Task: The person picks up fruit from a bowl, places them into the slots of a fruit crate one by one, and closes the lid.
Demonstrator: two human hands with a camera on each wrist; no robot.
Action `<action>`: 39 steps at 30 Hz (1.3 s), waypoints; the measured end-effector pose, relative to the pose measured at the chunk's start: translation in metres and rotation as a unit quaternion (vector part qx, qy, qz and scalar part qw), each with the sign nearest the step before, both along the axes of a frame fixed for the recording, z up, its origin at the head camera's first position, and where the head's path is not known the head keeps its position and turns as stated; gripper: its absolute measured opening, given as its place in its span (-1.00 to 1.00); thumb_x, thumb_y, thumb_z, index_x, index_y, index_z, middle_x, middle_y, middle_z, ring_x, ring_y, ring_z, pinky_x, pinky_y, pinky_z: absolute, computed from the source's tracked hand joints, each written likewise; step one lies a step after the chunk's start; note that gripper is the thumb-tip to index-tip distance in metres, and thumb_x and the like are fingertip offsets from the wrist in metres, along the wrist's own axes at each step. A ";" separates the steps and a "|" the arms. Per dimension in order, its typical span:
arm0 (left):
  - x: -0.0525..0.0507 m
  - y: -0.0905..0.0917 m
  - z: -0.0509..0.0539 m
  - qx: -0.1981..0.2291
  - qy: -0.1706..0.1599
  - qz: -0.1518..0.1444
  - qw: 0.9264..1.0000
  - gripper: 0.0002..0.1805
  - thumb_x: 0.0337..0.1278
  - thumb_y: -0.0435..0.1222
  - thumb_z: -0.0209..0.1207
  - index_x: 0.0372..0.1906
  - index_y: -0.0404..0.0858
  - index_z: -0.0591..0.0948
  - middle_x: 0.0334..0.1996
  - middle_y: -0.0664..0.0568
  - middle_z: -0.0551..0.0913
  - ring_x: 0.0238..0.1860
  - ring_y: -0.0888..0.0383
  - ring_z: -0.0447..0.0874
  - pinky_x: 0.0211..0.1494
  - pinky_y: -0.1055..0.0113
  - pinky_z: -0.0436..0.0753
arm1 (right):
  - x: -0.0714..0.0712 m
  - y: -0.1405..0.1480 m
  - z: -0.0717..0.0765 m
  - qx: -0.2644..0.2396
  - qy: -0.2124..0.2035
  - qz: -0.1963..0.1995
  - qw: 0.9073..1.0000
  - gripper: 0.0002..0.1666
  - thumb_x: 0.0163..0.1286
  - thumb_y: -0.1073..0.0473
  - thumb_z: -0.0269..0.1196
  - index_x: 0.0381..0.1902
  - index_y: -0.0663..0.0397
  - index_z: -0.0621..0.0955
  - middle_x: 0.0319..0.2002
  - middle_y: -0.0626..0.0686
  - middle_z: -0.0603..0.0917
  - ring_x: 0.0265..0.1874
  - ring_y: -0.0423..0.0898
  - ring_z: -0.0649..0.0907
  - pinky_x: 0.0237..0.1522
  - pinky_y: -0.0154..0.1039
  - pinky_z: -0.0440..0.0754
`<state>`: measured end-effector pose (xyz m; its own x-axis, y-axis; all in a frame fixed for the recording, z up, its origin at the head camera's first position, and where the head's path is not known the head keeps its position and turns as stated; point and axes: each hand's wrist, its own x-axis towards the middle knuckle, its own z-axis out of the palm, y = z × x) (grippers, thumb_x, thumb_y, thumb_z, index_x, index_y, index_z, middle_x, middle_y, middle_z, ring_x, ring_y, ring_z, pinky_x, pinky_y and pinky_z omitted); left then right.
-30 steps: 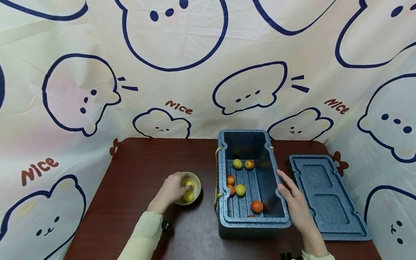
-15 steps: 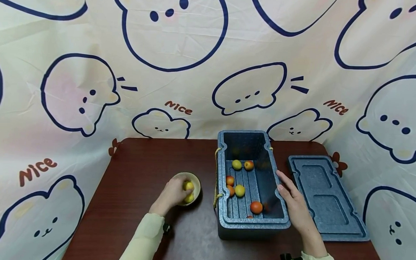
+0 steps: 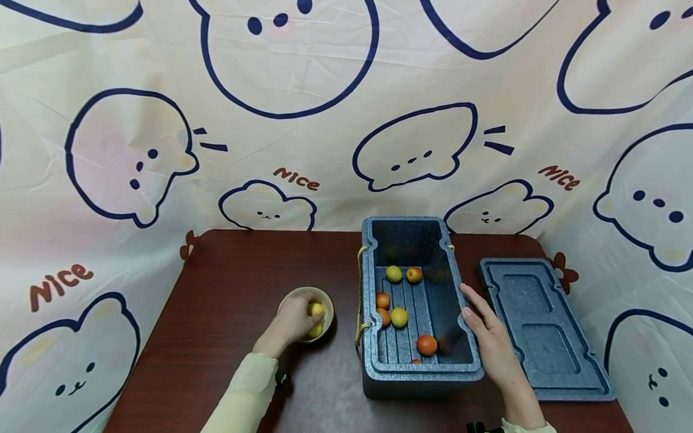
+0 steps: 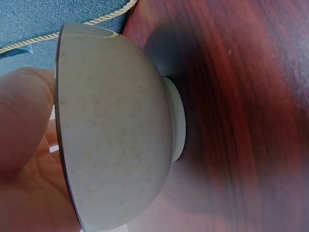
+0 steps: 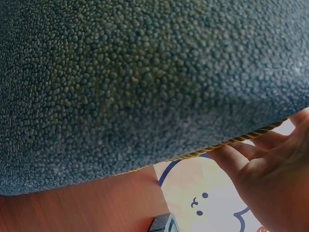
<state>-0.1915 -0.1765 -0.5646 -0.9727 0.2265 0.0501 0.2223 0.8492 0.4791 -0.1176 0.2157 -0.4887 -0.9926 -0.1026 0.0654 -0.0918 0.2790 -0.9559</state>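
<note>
My left hand [image 3: 291, 320] reaches over the left side of a small pale bowl [image 3: 329, 319], its fingertips hidden; whether they hold anything cannot be told. Against its right side show yellow fruits [image 3: 316, 310] in the bowl. In the left wrist view the thumb [image 4: 24, 116] is beside the rim of the upright bowl [image 4: 116, 121]. My right hand [image 3: 493, 343] rests with extended fingers on the right side of a blue-grey box [image 3: 424, 372]. The right wrist view has those fingers [image 5: 234, 157] at the cord along the box [image 5: 145, 87].
Inside the box lie several yellow-green and orange-red fruits [image 3: 426, 345]. A blue-grey lid [image 3: 549, 332] lies flat to its right on the brown table [image 3: 236, 270]. A cord handle [image 3: 360, 293] hangs at the box's left side. Patterned cloth [image 3: 326, 146] stands behind.
My left hand has shifted slightly right over the bowl and now covers more of the lower yellow fruit. My right hand and the box have stayed in place.
</note>
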 end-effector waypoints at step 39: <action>0.006 0.001 0.058 0.029 -0.004 0.020 0.999 -0.63 0.15 -0.24 0.41 0.05 -0.25 0.67 0.00 -0.10 0.68 -0.14 0.02 0.65 -0.12 0.13 0.66 | 0.000 0.001 0.000 0.013 -0.014 0.001 1.000 -0.41 0.69 -0.04 -0.11 0.59 -0.24 0.20 0.57 0.04 0.15 0.36 -0.28 0.26 0.10 -0.59 0.33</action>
<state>-0.1852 -0.1758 -0.5067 -0.9812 0.1851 0.0538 0.1852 0.8280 0.5293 -0.1172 0.2162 -0.4883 -0.9937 -0.1063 0.0353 -0.0662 0.3035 -0.9505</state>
